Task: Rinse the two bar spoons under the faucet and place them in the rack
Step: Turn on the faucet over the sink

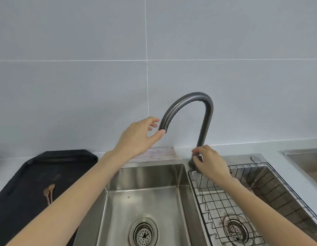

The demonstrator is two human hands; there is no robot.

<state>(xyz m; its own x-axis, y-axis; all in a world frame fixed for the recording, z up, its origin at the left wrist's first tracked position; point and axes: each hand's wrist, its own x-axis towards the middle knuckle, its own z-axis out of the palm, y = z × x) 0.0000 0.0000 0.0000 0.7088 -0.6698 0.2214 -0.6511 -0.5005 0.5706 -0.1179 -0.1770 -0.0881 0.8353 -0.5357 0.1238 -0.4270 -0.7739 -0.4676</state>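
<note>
1. The left hand (138, 137) is raised beside the spout end of the dark grey faucet (205, 110); its thumb tip touches the spout's mouth from below, and the other fingers (153, 121) are spread loosely, grasping nothing.
2. The right hand (210, 161) is at the faucet's base, its fingers curled round the metal handle (198, 155) there.
3. The faucet arches over the left sink basin (145, 189); no water can be made out at its mouth, though the view is too soft to be sure.
4. Two bar spoons (49, 192) lie close together on the black tray (30, 174), which sits on the counter left of the sink. They are small and blurred here; forked ends seem to point away from the person.
5. The wire rack (234, 206) sits in the right basin, its rim resting on the basin's edges, with the drain (235, 228) visible through it.
6. A folded pale cloth (159, 154) lies on the counter behind the left basin, against the grey tiled wall (83, 77).
7. Another steel basin's (306, 162) corner shows at the far right.
</note>
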